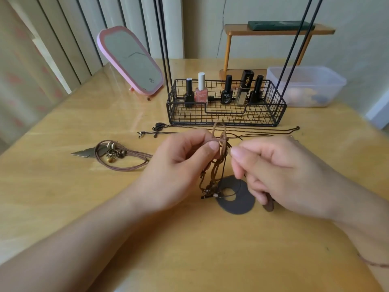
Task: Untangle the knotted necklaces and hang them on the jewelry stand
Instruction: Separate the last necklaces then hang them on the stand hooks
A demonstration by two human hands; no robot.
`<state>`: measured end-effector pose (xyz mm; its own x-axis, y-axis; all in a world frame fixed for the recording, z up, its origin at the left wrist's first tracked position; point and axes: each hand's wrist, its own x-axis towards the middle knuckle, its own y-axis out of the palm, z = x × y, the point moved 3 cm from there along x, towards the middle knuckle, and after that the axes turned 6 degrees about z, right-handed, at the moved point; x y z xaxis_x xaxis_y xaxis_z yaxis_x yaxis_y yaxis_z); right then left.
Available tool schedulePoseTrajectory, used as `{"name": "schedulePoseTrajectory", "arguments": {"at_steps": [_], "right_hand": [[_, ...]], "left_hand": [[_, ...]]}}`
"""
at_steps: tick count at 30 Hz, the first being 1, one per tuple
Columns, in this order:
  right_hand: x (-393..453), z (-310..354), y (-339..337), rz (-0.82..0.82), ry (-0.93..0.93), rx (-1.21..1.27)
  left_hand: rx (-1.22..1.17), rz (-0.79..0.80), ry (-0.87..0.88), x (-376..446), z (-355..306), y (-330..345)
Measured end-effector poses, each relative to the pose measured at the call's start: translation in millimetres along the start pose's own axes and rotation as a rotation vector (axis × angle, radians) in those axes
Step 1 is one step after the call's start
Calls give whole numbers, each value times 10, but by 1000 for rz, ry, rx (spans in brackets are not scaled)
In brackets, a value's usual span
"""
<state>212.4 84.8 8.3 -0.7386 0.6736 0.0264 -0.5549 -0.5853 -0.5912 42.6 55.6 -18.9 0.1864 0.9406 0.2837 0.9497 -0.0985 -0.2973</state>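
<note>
Left grip (181, 163): thumb and forefinger pinch brown cord of knotted necklaces (216, 163), held above tabletop (189, 239). Right grip (280, 171): thumb and forefinger pinch thin dark cord of same tangle; lower fingers curled. Tangle hangs between hands, clasps down near dark ring pendant (237, 197) lying on tabletop. Feather necklace (109, 153) lies loose, left of hands. Thin dark necklaces (210, 130) stretched flat just before jewelry stand (226, 111), wire basket holding nail polish bottles (202, 91). Pink mirror (131, 61) back left; plastic box (307, 87) back right.
</note>
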Motion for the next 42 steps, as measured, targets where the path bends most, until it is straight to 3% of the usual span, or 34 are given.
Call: {"name": "schedulePoseTrajectory", "arguments": {"at_steps": [7,12,17,26,35,42], "right_hand": [[27,-24,48,-287,-163,-284],[22,-44,45,-371,-244,-366],[30,-61,19,-379,-286,-377],[27,-44,-5,-412,-327,-470],[14,-5,28,-456,-385,-673],[39,-80,-22,-367,-300,-548]], "left_hand": [[204,1,154,-28,-96,-6],[247,42,212,-33,-127,-7],[-145,80,53,-28,-48,-89],[-363,-51,29,5,-75,-52],[-311,113,-37,-3,-78,15],[-181,15,-6,13,-12,-51]]}}
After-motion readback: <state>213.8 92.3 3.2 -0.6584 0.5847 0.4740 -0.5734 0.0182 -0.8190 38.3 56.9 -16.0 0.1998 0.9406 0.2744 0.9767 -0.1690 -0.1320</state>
